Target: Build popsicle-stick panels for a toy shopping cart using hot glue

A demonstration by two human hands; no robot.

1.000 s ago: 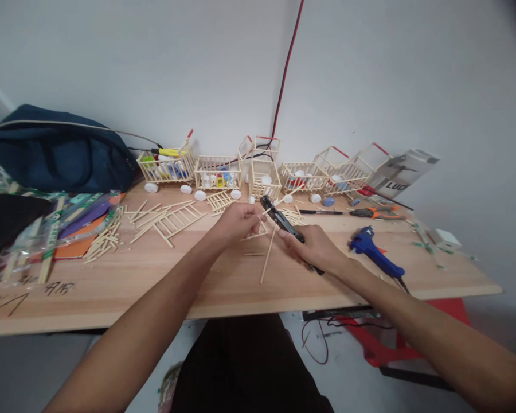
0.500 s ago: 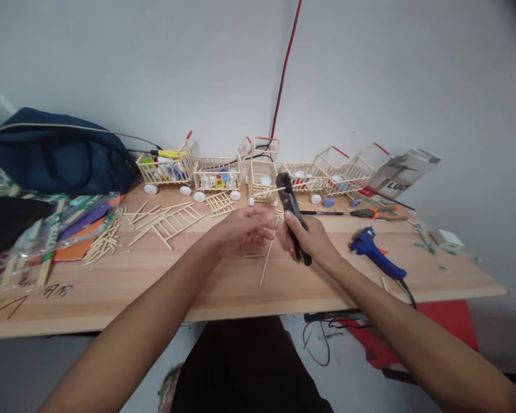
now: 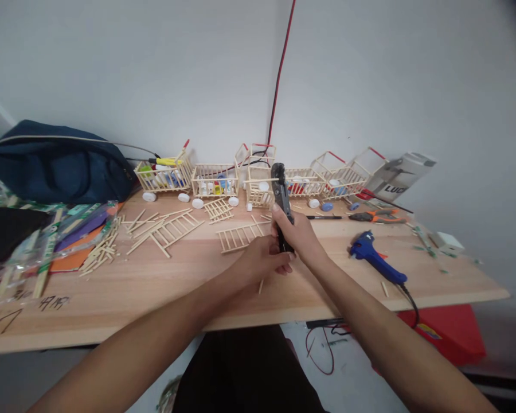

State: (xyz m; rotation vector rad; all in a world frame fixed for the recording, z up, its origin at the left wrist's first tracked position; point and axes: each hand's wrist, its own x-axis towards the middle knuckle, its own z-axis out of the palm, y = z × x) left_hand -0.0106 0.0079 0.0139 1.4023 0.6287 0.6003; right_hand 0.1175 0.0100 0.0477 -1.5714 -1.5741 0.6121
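Note:
My right hand (image 3: 296,232) grips black wire strippers (image 3: 281,192), held upright with the jaws pointing away from me. A thin wooden stick (image 3: 263,180) sticks out leftward at the jaws. My left hand (image 3: 266,258) is beside the lower end of the handles with its fingers curled; what they hold, if anything, is hidden. Just below it, the end of another wooden stick (image 3: 261,285) shows on the table. A ladder-like stick panel (image 3: 239,237) lies beyond my left hand.
Several small stick-built carts (image 3: 215,180) with wheels line the wall. More ladder-like panels (image 3: 174,229) and loose sticks (image 3: 100,252) lie to the left, near a blue bag (image 3: 60,163). On the right are a blue glue gun (image 3: 376,258), orange-handled pliers (image 3: 377,216) and a white box (image 3: 447,242).
My left hand has moved right and nearer to me, to the lower end of the handles, and its fingers have curled. The strippers have shifted slightly left. A stick panel is uncovered.

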